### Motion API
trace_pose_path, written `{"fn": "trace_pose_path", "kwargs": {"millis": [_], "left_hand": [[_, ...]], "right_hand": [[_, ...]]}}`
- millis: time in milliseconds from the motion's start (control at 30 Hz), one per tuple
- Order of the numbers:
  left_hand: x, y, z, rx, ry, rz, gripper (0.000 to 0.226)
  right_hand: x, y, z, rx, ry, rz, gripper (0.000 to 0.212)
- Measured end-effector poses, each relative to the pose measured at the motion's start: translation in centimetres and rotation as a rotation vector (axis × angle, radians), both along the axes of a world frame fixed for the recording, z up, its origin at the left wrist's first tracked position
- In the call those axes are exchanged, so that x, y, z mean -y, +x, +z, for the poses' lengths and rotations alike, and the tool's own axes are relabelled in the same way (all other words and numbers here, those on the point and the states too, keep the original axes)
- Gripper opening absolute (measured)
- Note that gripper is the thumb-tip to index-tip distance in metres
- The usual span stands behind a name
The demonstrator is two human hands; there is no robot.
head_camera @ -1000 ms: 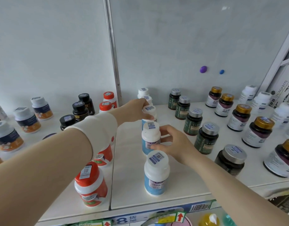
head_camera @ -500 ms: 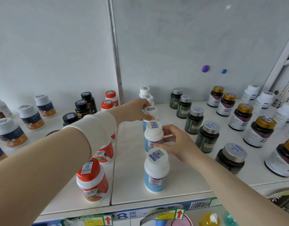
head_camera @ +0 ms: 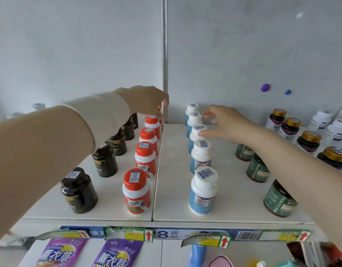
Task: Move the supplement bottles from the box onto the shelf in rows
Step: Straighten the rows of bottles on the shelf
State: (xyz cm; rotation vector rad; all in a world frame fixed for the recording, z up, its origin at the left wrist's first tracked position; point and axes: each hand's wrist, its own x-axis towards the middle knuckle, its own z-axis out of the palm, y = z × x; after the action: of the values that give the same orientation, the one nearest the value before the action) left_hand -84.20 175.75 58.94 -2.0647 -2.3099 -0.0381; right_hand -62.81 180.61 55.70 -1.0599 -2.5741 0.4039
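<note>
A row of white-capped, blue-labelled bottles (head_camera: 203, 191) runs from the front to the back of the white shelf (head_camera: 174, 201). My right hand (head_camera: 224, 122) hovers over the back of this row with fingers spread, fingertips touching the cap of the third bottle (head_camera: 197, 130). A row of red-capped bottles (head_camera: 136, 191) stands to the left, along the shelf seam. My left hand (head_camera: 147, 101) reaches over the rear of that row and covers the rearmost bottle; its grip is hidden. No box is in view.
Black bottles (head_camera: 79, 191) line the left side; green bottles (head_camera: 278, 201), gold-capped bottles (head_camera: 309, 141) and white bottles (head_camera: 336, 132) stand on the right. A metal post (head_camera: 165, 54) divides the back wall. Lavender packets (head_camera: 56, 255) hang below the shelf edge.
My left hand left the white-capped row and moved left to the rear of the red-capped row. My right hand let go of the second bottle and moved farther back. The view shifted lower and closer.
</note>
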Motion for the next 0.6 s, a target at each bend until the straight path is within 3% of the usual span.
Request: {"fn": "trace_pose_path", "kwargs": {"millis": [100, 233, 467, 600], "left_hand": [[2.0, -2.4, -0.1, -0.26, -0.058, 0.029, 0.047], [4.1, -5.0, -0.7, -0.394, -0.097, 0.051, 0.046], [4.9, -8.1, -2.4, -0.329, -0.052, -0.058, 0.045], [4.3, -9.3, -3.6, -0.159, -0.023, -0.129, 0.045]], "right_hand": [[0.7, -2.6, 0.4, 0.252, 0.19, 0.016, 0.06], [2.3, -5.6, 0.8, 0.449, 0.329, 0.018, 0.055], [5.1, -8.6, -0.4, 0.43, 0.238, -0.014, 0.055], [6.2, -9.0, -1.3, 0.346, 0.115, -0.034, 0.06]]}}
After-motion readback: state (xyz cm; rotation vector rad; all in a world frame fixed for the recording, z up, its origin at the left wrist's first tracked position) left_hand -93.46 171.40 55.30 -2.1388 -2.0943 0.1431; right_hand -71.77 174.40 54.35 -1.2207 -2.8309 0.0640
